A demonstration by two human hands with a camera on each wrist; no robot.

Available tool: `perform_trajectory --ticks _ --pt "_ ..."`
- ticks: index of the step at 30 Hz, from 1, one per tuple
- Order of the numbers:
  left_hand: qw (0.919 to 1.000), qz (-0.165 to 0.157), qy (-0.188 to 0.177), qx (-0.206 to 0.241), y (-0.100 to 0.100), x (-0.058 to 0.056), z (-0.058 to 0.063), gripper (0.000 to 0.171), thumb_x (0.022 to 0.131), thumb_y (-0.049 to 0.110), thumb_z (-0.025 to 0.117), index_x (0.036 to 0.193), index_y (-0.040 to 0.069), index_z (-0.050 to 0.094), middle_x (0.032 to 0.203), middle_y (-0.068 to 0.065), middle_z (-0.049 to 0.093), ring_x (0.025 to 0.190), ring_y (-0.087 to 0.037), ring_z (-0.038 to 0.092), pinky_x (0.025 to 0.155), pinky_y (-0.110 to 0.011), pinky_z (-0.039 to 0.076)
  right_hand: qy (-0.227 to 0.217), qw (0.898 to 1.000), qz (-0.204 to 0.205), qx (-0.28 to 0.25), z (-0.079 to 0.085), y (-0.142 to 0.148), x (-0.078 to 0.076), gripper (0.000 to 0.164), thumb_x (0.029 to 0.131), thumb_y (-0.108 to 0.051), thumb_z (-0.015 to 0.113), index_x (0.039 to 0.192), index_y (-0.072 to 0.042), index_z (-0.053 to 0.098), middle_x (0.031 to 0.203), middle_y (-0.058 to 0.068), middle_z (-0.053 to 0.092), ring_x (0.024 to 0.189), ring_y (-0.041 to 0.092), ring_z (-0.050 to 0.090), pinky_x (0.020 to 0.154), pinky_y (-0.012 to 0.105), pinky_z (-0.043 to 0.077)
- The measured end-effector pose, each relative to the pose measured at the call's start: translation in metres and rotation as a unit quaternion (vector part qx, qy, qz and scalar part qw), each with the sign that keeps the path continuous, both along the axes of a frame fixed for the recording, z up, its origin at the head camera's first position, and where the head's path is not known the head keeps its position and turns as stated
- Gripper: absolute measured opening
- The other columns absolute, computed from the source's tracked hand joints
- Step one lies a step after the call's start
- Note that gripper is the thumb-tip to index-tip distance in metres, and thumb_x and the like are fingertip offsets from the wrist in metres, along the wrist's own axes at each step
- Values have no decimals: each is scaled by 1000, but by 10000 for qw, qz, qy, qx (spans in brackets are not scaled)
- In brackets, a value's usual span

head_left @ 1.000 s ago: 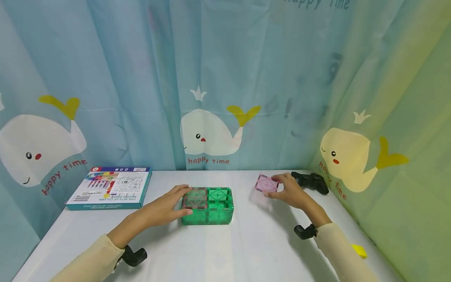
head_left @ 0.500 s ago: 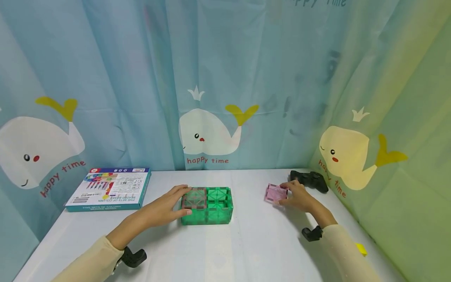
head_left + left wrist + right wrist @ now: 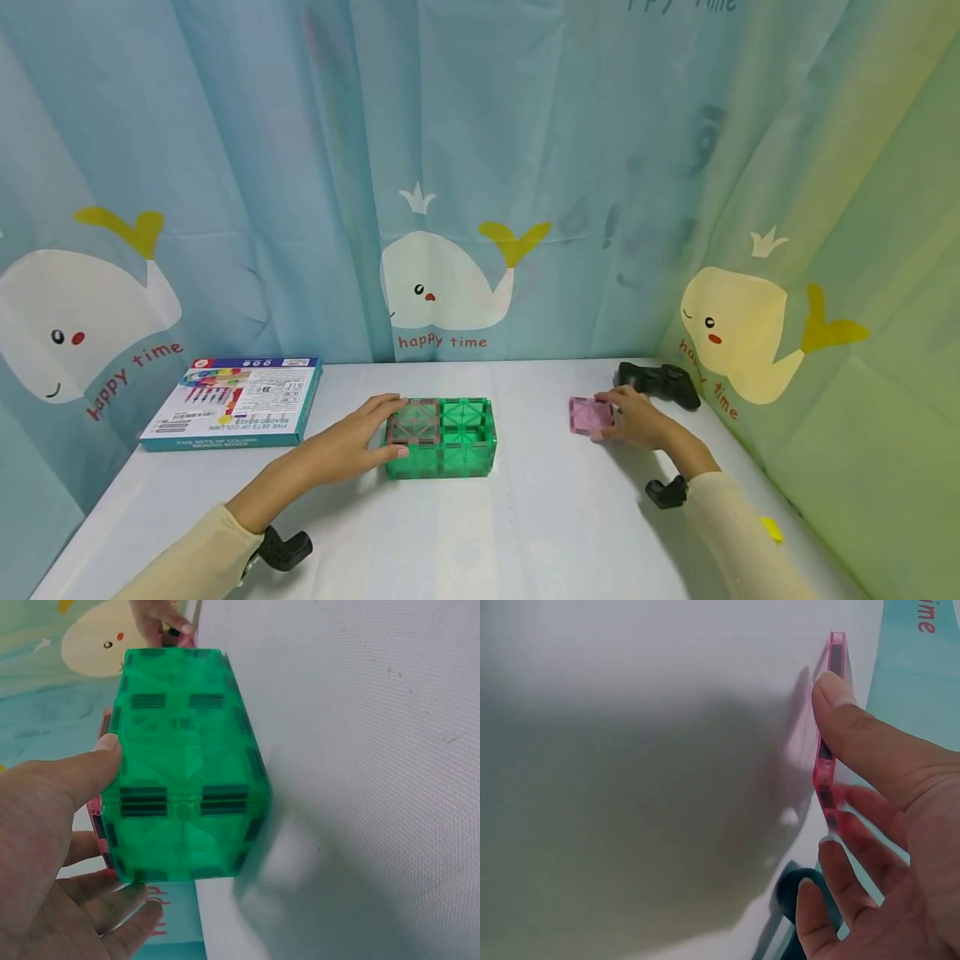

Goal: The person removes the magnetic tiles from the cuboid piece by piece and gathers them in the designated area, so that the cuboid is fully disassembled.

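pink tile (image 3: 589,415): since a second ago it has shifted farther to the right of the green box (image 3: 467,461) and lower in view, its edges now running straighter; it sits to the right of that box, well apart from it, and whether it touches the table (image 3: 480,546) cannot be told.

right hand (image 3: 637,419): moved along with the pink tile, pinching it by the side away from the green box; in the right wrist view the thumb lies on the tile's edge and the outer fingers are loosely bent.

left hand (image 3: 363,437): in the same spot as before, at the left end of the green box, holding it with the thumb on the near face by the top edge and the other fingers over the far left side, spaced apart.

reddish tile (image 3: 416,422): on top of the green box, covering its left half, beside the left hand.

game controller (image 3: 666,386): black, to the right of the green box and farther back, just behind the right hand.

printed carton (image 3: 232,404): lying flat, left of the green box, its lettering upside down.

yellow piece (image 3: 772,529): far to the right of the green box and nearer the viewer, beside the right sleeve (image 3: 738,533).

curtain (image 3: 465,125): behind the green box, blue, printed with whales.
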State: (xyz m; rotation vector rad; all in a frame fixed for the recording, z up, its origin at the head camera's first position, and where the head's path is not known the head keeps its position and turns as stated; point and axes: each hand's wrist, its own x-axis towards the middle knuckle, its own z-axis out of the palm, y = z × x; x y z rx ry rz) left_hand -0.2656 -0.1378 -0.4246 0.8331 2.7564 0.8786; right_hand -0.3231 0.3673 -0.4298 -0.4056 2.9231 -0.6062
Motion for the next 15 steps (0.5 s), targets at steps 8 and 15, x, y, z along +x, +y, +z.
perform_trajectory --ticks 8,15 --pt "10000 22 28 5 0 0 -1 81 104 49 65 166 9 31 172 -19 24 157 -42 29 121 -64 34 -372 9993 7 10 5 -1 0 63 92 -18 83 147 -1 57 149 33 48 128 52 44 101 74 46" --pt "10000 20 72 9 0 0 -1 81 104 49 65 166 8 32 172 -18 26 157 -42 30 121 -64 34 -355 9991 76 227 4 -1 -2 56 92 -14 82 143 -2 61 147 33 51 124 50 48 100 72 47"
